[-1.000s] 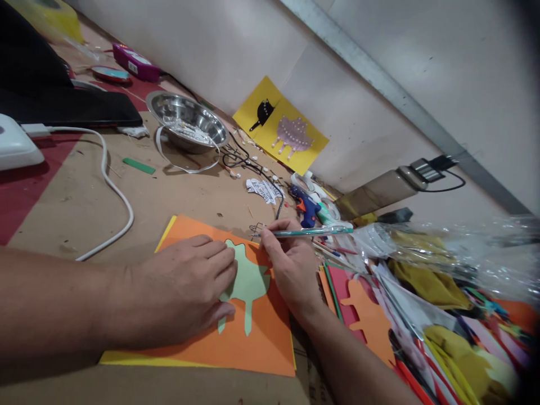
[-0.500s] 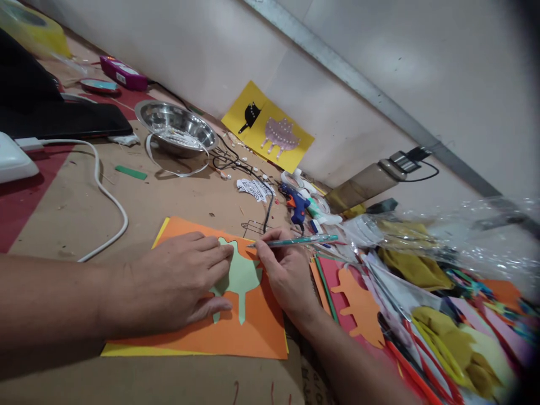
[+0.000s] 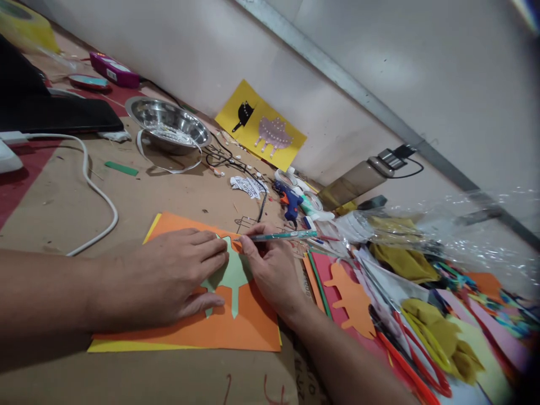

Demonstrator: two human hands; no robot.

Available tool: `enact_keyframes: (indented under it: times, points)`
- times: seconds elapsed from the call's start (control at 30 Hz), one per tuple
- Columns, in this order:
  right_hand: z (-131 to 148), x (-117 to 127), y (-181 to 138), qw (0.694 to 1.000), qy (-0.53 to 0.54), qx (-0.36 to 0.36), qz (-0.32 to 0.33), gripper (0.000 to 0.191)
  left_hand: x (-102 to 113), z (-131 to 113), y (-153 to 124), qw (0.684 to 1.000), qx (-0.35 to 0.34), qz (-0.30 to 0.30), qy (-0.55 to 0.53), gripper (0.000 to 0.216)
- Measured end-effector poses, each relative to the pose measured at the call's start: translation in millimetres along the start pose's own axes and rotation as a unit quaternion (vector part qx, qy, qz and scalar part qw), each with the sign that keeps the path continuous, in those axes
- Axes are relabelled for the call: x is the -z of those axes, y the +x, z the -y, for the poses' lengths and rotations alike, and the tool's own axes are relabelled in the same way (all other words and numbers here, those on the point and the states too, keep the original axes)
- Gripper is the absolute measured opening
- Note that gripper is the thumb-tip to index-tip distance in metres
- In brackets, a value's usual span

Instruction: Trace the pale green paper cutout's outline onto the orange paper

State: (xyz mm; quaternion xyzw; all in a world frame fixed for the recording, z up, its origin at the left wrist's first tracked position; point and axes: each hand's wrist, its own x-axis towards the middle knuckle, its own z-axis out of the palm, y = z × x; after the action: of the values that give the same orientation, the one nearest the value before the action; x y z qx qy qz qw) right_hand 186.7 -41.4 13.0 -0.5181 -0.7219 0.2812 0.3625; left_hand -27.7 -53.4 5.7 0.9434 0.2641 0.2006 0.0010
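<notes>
My left hand (image 3: 169,278) lies flat, fingers spread, pressing a pale green paper cut-out (image 3: 231,275) onto an orange sheet (image 3: 236,326) that rests on a yellow sheet. My right hand (image 3: 272,270) pinches a teal pen (image 3: 280,236), its tip touching the top edge of the green cut-out near my left fingertips. The pen's barrel points away to the right. Part of the cut-out is hidden under my left palm.
A steel bowl (image 3: 169,122), white cable (image 3: 95,191), blue glue gun (image 3: 290,203) and black wire lie beyond the sheets. A yellow card (image 3: 261,130) leans on the wall. Coloured paper scraps (image 3: 350,298) and plastic wrap (image 3: 442,236) crowd the right.
The pen tip has moved leftward along the top of the green cut-out toward my left fingertips. The view has shifted slightly; my left hand stays pressed down.
</notes>
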Motion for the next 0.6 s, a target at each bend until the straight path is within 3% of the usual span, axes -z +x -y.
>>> enact_keyframes:
  times: [0.6]
  points:
    - [-2.9, -2.4, 1.5, 1.0, 0.001, -0.011, 0.003, 0.015, 0.7, -2.0, 0.8, 1.0, -0.007, -0.018, 0.018, 0.038]
